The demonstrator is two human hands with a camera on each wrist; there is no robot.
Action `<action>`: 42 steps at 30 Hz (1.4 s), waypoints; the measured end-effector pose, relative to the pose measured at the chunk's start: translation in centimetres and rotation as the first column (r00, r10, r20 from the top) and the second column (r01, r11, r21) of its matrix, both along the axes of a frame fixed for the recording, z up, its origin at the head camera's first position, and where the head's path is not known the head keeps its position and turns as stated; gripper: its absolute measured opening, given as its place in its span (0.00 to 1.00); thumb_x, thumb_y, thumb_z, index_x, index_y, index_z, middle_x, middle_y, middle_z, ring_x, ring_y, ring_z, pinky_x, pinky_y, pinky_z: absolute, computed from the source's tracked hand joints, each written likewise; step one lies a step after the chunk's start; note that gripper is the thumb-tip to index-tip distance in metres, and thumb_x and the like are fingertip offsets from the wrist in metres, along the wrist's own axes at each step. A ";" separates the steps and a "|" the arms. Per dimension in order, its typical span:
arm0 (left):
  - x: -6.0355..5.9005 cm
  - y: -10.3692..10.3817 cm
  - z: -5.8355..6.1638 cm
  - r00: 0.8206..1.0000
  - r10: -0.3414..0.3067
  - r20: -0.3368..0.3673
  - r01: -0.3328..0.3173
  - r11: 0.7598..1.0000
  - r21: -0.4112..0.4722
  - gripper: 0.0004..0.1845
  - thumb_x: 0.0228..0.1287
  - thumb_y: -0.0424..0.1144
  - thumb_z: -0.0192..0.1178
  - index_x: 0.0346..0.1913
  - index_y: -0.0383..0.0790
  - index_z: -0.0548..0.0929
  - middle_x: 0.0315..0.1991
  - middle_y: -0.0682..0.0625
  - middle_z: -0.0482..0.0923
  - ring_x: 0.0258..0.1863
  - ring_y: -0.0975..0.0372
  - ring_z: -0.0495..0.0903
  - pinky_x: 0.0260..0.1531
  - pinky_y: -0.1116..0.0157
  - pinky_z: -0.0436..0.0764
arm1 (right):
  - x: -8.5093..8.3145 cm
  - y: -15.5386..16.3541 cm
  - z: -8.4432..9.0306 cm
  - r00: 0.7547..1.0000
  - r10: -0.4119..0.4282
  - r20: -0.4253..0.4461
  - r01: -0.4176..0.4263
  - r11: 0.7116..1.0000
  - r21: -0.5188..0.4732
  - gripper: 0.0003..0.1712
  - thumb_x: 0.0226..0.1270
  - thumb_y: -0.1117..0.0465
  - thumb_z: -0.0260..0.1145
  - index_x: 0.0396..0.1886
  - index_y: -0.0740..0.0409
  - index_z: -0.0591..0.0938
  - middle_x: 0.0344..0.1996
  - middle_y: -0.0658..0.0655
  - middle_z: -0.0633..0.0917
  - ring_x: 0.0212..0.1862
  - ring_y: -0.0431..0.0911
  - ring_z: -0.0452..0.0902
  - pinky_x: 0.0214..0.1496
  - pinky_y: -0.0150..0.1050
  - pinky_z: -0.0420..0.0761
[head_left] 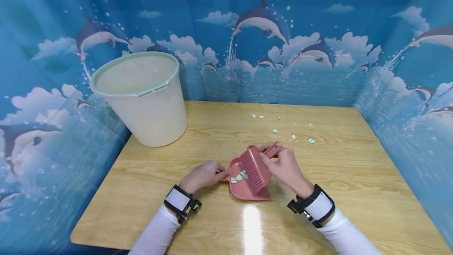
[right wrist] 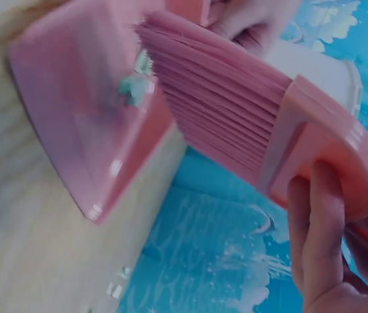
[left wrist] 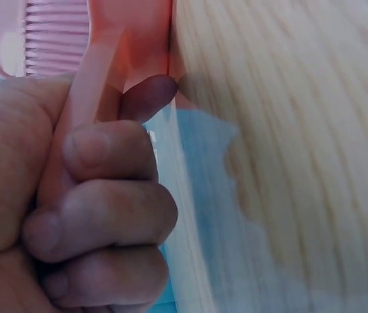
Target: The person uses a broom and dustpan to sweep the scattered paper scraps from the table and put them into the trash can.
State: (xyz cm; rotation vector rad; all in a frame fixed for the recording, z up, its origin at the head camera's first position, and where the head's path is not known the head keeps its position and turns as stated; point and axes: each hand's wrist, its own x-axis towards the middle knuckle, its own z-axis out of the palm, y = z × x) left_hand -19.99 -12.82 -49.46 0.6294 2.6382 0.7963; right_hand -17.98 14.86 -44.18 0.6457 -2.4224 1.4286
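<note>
Wooden table [head_left: 354,168], dolphin-print walls [head_left: 318,30], pale bucket [head_left: 148,101].

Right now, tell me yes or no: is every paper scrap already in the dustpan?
No: the dustpan holds a few, but several paper scraps lie on the table beyond it.

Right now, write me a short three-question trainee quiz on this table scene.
1. True or false: the left hand grips the dustpan by its handle.
2. What does the right hand hold? A) a sponge B) the pink brush C) a cup
3. Fill in: loose paper scraps lie on the table, and a few sit in the ____.

Key: 1 true; 2 B; 3 dustpan. The bucket stands apart at the far left corner.
</note>
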 end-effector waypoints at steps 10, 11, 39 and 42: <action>0.0 -0.3 -0.1 0.999 -0.012 -0.034 0.012 1.000 -0.006 0.16 0.77 0.49 0.57 0.32 0.48 0.88 0.19 0.59 0.72 0.20 0.68 0.71 0.25 0.67 0.72 | -3.8 5.1 1.6 0.952 -0.205 -0.226 0.227 0.971 0.076 0.12 0.72 0.66 0.67 0.51 0.63 0.87 0.39 0.65 0.90 0.29 0.44 0.87 0.26 0.26 0.80; 0.0 -0.4 -0.1 0.999 -0.011 -0.038 0.011 1.000 -0.006 0.16 0.76 0.49 0.57 0.33 0.48 0.88 0.20 0.59 0.72 0.21 0.68 0.71 0.25 0.66 0.73 | -4.4 5.6 1.5 0.938 -0.215 -0.271 0.253 0.960 0.117 0.13 0.71 0.66 0.68 0.52 0.63 0.87 0.40 0.65 0.90 0.29 0.48 0.87 0.27 0.28 0.79; 0.2 0.0 -0.1 1.000 -0.001 -0.020 0.001 1.000 -0.012 0.16 0.76 0.50 0.58 0.32 0.47 0.89 0.19 0.60 0.72 0.20 0.68 0.70 0.24 0.67 0.72 | -8.8 6.6 -2.1 0.955 -0.047 -0.293 0.211 0.804 0.556 0.07 0.69 0.65 0.69 0.43 0.57 0.91 0.38 0.59 0.91 0.36 0.58 0.88 0.41 0.56 0.79; 0.2 -0.1 0.3 1.000 0.004 -0.019 -0.004 1.000 -0.018 0.16 0.76 0.49 0.58 0.32 0.47 0.89 0.19 0.59 0.73 0.20 0.68 0.71 0.24 0.67 0.73 | -7.7 6.3 -1.0 0.968 -0.026 -0.251 0.172 0.795 0.582 0.07 0.66 0.66 0.71 0.43 0.56 0.91 0.37 0.59 0.91 0.34 0.56 0.88 0.41 0.55 0.79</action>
